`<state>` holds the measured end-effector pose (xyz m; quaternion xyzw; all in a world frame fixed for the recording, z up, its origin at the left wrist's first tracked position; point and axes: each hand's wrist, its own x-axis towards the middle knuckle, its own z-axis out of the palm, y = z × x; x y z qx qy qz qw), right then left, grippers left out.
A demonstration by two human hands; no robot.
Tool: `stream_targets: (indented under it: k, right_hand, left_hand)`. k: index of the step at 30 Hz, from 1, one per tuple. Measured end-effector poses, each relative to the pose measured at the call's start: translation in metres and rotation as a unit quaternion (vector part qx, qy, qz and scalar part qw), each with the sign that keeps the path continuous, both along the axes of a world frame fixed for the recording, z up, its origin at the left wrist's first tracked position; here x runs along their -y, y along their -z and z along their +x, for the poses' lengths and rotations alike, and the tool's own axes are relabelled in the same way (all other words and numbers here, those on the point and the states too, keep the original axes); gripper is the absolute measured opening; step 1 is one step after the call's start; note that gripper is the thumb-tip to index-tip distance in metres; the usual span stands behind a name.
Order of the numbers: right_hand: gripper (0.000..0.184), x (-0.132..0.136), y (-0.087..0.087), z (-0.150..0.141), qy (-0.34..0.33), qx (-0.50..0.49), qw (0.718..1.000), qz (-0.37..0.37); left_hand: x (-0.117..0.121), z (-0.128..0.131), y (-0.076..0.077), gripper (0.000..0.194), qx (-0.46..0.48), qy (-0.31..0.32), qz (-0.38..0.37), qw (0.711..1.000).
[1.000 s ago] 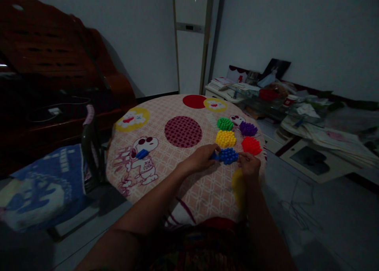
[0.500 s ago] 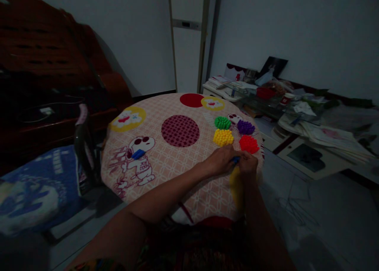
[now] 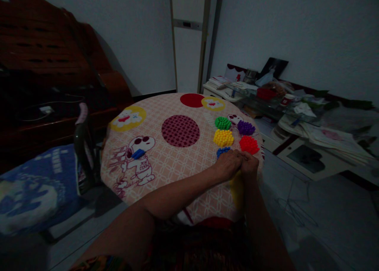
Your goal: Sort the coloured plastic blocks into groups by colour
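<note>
My left hand is closed, its fingers bent down at the near right of the round table. Fingertip to fingertip with it, my right hand is pinched shut. Whatever lies between them is hidden by the fingers. A blue clump of small round-tipped pieces shows just beyond my left hand, partly covered by it. Behind it sit similar clumps: yellow, red, green and purple. A separate small bundle of blue pieces lies toward the table's left.
A patterned cloth covers the table. On the left stand a chair with a blue cover and a wooden bench. A low cabinet along the right wall carries papers, a cup and plastic bags.
My left hand has moved right from the left side of the blue clump to meet my right hand. Blue showing between the hands half a second ago is now out of sight.
</note>
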<state>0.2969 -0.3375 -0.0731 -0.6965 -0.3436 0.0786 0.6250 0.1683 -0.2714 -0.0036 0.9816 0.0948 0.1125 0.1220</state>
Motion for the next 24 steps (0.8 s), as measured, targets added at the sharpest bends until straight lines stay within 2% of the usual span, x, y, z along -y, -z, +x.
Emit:
stream_targets:
  k: [7,10,12,15,19,22,24]
  right_hand:
    - [0.021,0.002,-0.007,-0.005,0.001,0.043,0.999,0.008]
    - [0.024,0.002,-0.006,-0.005,-0.003,0.024,1.0,0.007]
    - [0.028,0.001,-0.005,-0.004,0.009,-0.003,1.0,0.006]
    - [0.034,0.0,-0.003,-0.004,0.045,-0.053,0.997,0.019]
    - [0.038,0.002,-0.003,-0.008,0.06,-0.098,0.992,0.052]
    - [0.037,0.004,-0.003,-0.009,0.058,-0.107,0.991,0.055]
    - [0.036,0.004,-0.003,-0.009,0.047,-0.104,0.992,0.052]
  left_hand:
    - [0.0,-0.006,0.002,0.029,0.023,-0.05,-0.02,0.998]
    - [-0.002,-0.012,0.0,0.027,0.034,-0.065,-0.038,0.997]
    - [-0.006,-0.018,-0.003,0.033,0.052,-0.066,-0.053,0.995]
    - [-0.022,-0.028,-0.008,0.04,0.092,-0.076,-0.078,0.99]
    - [-0.062,-0.041,-0.009,0.041,0.151,-0.117,-0.143,0.971]
    - [-0.084,-0.046,0.002,0.055,0.117,-0.119,-0.22,0.961]
    - [-0.087,-0.045,0.012,0.067,0.084,-0.108,-0.266,0.954]
